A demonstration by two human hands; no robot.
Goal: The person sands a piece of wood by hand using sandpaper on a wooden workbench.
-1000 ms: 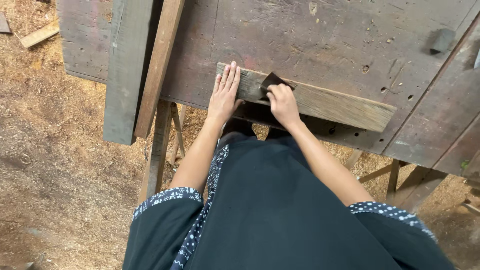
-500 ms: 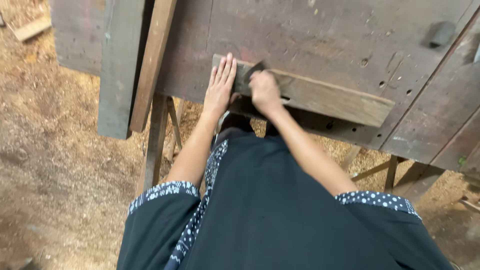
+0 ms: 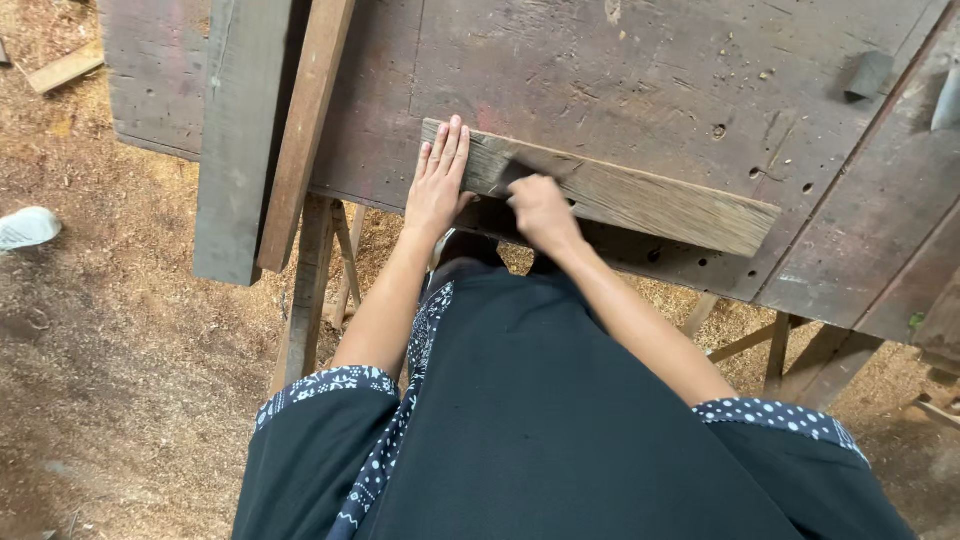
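Both hands on the weathered grey wooden plank (image 3: 620,195), long axis left-right: left hand (image 3: 437,185) flat on its left end, right hand (image 3: 540,208) clenched around a small dark block (image 3: 512,172) just beside it.

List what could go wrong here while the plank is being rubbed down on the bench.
1. The left hand lies flat on the plank beside the blurred right hand and its dark sanding block; a slip could scrape the fingers.
2. Nothing but that hand appears to pin the plank on the workbench, so it might shift.
3. The rough, weathered wood could give splinters to bare skin.
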